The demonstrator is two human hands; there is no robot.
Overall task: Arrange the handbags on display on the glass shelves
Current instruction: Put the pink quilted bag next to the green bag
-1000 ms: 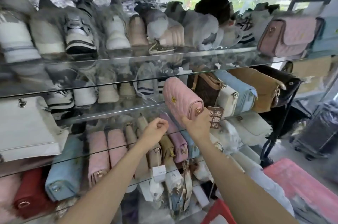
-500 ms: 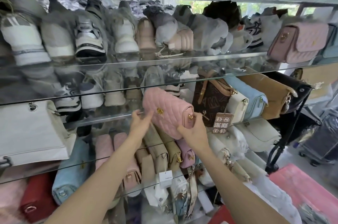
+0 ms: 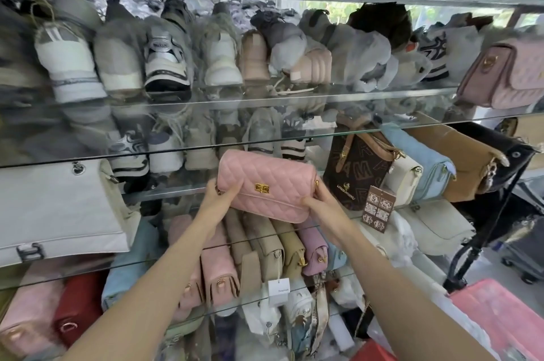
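Several glass shelves (image 3: 265,141) crowded with handbags (image 3: 435,175) and sneakers (image 3: 167,66).

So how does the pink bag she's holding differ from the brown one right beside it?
The pink quilted bag lies lengthwise, gripped by the left hand and right hand; the brown lettered bag stands upright on the glass shelf, untouched. The pink quilted bag is plain-coloured; the brown lettered bag carries printed letters and a hanging tag. Both have gold-coloured hardware.
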